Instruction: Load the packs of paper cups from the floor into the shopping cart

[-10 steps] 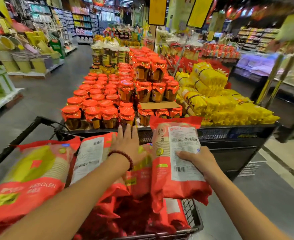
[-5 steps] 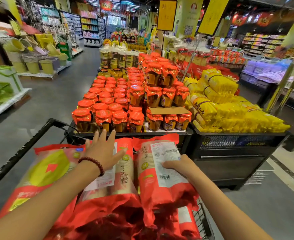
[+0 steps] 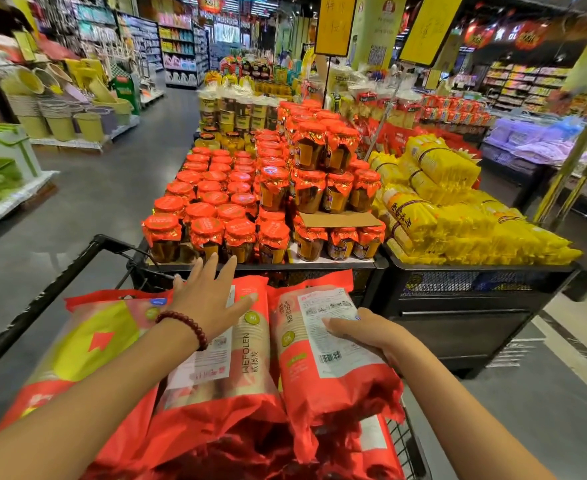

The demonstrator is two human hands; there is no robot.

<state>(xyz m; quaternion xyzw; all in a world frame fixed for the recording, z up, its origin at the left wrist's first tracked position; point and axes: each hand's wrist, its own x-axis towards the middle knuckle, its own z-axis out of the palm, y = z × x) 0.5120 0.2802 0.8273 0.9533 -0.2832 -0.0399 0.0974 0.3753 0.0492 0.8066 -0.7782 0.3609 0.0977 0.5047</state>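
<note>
Left hand (image 3: 206,299): fingers spread flat on middle cup pack (image 3: 222,362).
Right hand (image 3: 361,336): grips right cup pack (image 3: 323,355).
Cart (image 3: 60,282): holds both.

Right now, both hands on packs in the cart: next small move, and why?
Probably let go with the right hand: its pack already lies on the pile in the cart, beside the pack under the flat left hand.

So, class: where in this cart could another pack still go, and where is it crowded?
Crowded: three cup packs fill the shopping cart side to side under the left hand and right hand. Free: only atop them; the jar display beyond is packed.
</note>
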